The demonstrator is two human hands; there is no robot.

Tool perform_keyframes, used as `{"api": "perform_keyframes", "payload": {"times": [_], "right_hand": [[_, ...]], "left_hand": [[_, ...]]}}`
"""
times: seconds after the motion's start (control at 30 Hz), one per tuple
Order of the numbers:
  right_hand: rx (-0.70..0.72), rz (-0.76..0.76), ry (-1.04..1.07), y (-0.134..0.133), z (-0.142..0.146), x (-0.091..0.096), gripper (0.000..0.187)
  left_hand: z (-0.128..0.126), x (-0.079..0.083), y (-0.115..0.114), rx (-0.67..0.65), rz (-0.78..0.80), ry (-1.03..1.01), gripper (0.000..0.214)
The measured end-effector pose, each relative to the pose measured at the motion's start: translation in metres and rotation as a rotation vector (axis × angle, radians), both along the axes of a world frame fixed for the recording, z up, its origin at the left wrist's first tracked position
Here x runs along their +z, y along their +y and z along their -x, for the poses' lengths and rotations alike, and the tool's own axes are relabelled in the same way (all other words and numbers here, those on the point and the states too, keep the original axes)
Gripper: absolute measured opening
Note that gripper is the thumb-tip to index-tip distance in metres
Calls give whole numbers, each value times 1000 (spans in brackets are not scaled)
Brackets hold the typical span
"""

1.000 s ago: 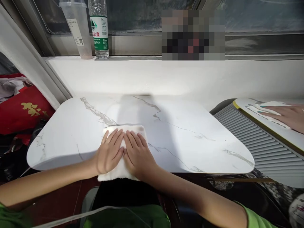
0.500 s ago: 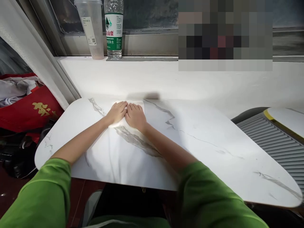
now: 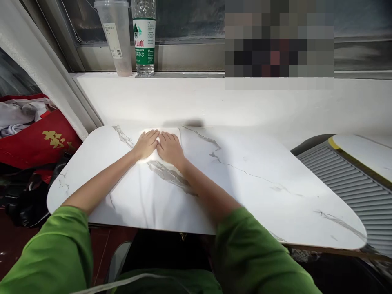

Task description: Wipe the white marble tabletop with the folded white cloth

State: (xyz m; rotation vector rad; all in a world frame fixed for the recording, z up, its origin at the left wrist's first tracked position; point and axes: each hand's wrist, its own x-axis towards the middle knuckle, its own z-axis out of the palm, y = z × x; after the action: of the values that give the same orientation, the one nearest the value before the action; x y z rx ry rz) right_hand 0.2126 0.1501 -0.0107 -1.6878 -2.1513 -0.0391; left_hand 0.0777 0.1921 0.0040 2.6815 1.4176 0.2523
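Note:
Both hands lie flat, side by side, on a thin white cloth or tissue (image 3: pixel 152 156) near the far edge of a white marble-patterned table (image 3: pixel 260 208). My left hand (image 3: pixel 146 145) covers the cloth's left part, its fingers stretched out and pointing away to the right. Beside it, my right hand (image 3: pixel 170 148) presses down with fingers extended, its thumb side touching or nearly touching the left hand. Much of the cloth is hidden under the palms; its pale edges blend into the tabletop.
A clear plastic cup (image 3: pixel 118 41) and a water bottle (image 3: pixel 144 45) stand on the window ledge beyond the table. At the left is a red bag (image 3: pixel 45 134) with things in it. A grey ribbed surface (image 3: pixel 343 183) lies to the right, beside another white tabletop (image 3: pixel 367 153).
The camera view has shifted slightly. Both hands remain flat on the cloth, perhaps a little farther left with it on the table.

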Motion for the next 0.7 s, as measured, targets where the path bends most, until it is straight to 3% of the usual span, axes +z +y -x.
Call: {"api": "perform_keyframes", "payload": {"times": [0.23, 0.37, 0.43, 0.53, 0.7], "right_hand": [[75, -6, 20, -110, 43, 2, 56], [208, -10, -2, -145, 70, 7, 59], [249, 1, -3, -147, 84, 9, 60], [296, 12, -12, -135, 107, 11, 59], [328, 10, -31, -83, 143, 16, 56]], "left_hand": [[52, -3, -114, -4, -27, -34, 56], [88, -2, -157, 38, -18, -54, 56], [104, 1, -164, 87, 12, -56, 56], [127, 2, -158, 192, 14, -75, 57], [167, -3, -104, 243, -17, -69, 57]]}}
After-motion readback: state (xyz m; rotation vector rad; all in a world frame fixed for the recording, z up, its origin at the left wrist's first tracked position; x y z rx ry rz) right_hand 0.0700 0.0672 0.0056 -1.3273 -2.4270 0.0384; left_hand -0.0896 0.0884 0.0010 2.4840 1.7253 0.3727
